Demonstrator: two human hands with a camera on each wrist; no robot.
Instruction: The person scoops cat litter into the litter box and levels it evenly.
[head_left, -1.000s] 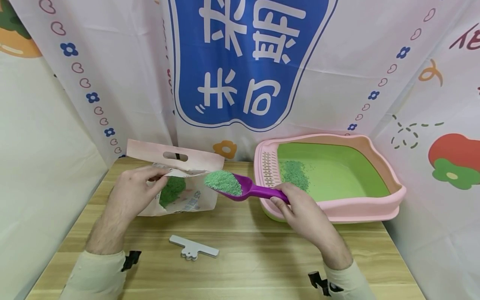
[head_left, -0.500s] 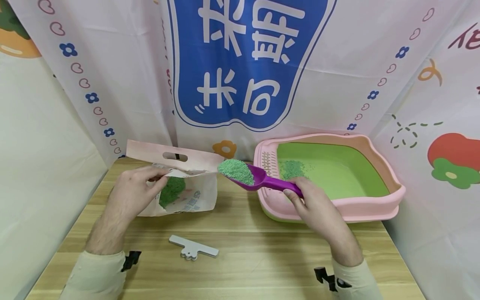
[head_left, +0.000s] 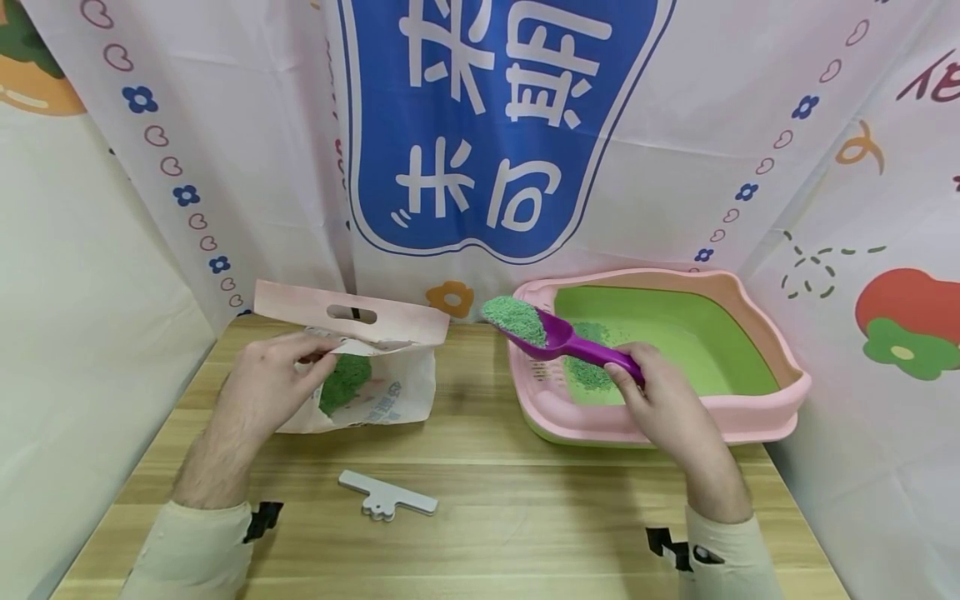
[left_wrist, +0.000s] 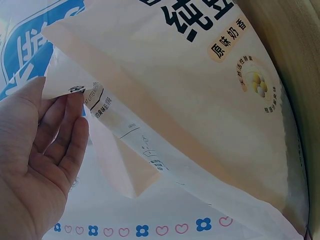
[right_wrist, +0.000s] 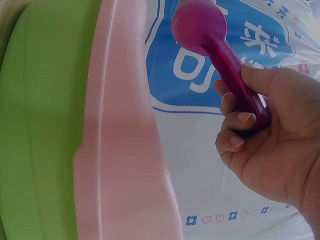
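Observation:
My left hand (head_left: 273,383) pinches the opened upper edge of a pale pink paper litter bag (head_left: 405,387); the left wrist view shows thumb and fingers at that edge. Green granules (head_left: 345,385) lie inside the bag's mouth. In my right hand (head_left: 663,400) is the handle of a purple scoop (head_left: 555,335), heaped with green litter (head_left: 517,319). The scoop's bowl hangs over the left, slotted end of a litter box (head_left: 720,417) with a pink rim and green pan. A patch of green litter (head_left: 588,371) lies in the pan, partly hidden by the scoop.
A white bag clip (head_left: 386,494) lies on the wooden table (head_left: 495,525), in front of the bag. Printed cloth (head_left: 300,167) hangs behind and at both sides. The bag's handle strip (head_left: 300,302) stands up at its back.
My right hand has carried the loaded scoop up and to the right, from beside the bag's mouth to the litter box's left end. The left hand and bag stay put.

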